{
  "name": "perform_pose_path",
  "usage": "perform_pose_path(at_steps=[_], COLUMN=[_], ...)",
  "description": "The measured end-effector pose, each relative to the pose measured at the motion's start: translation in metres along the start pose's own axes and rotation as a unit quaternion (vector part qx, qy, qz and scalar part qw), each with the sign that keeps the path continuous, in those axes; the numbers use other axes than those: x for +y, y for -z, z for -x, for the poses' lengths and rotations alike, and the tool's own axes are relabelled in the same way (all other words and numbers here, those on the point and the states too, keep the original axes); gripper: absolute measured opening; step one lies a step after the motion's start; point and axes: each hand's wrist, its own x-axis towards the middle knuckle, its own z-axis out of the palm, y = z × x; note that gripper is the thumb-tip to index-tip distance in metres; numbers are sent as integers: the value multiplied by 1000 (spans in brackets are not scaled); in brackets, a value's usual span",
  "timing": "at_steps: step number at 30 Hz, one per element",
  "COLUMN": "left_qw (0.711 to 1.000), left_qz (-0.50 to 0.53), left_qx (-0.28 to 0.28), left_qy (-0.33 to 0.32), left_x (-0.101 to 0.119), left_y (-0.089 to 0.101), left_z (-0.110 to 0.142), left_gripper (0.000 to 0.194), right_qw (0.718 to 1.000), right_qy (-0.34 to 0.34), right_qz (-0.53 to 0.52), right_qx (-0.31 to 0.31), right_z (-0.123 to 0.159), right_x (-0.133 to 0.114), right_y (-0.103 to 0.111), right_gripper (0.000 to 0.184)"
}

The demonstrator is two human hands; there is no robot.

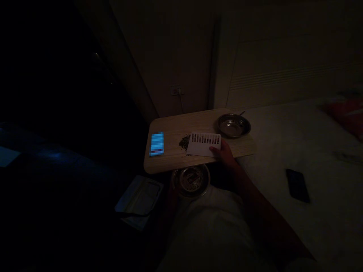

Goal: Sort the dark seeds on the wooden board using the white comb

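My right hand (225,152) grips a flat white piece with a row of slots (202,149) by its right end, thumb on top. The piece lies over the small wooden table (198,121), its left edge against a pile of dark small grains (184,142). Below the table's front edge, a round metal bowl (206,175) with bits inside sits over my lap. My left hand (174,187), very dim, is at this bowl's left rim and appears to hold it; its fingers are mostly lost in shadow.
Another metal bowl (234,126) with a handle poking out stands at the table's back right. A lit phone (157,144) lies on the left end. A dark phone (297,185) rests on the bed (272,151). A pale box-like container (138,200) stands low at the left.
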Motion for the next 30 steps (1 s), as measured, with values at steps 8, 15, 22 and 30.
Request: perform_pose_path(at_steps=[8, 15, 22, 30], left_qw=[1000, 1000, 1000, 1000], left_qz=[-12, -5, -18, -2], left_qx=[-14, -19, -12, 12], left_qy=[-8, -1, -16, 10], left_x=[1, 6, 9, 10], left_y=[2, -1, -2, -4], left_z=[3, 5, 2, 5], left_gripper=[83, 79, 79, 80], right_qw=[1000, 999, 999, 998], right_qy=[2, -1, -14, -21], right_qz=[14, 29, 12, 32], right_qx=[-20, -21, -37, -43], right_z=[0, 0, 1, 1], right_x=[-2, -3, -5, -8], right_y=[0, 1, 1, 1], right_gripper=[44, 44, 45, 45])
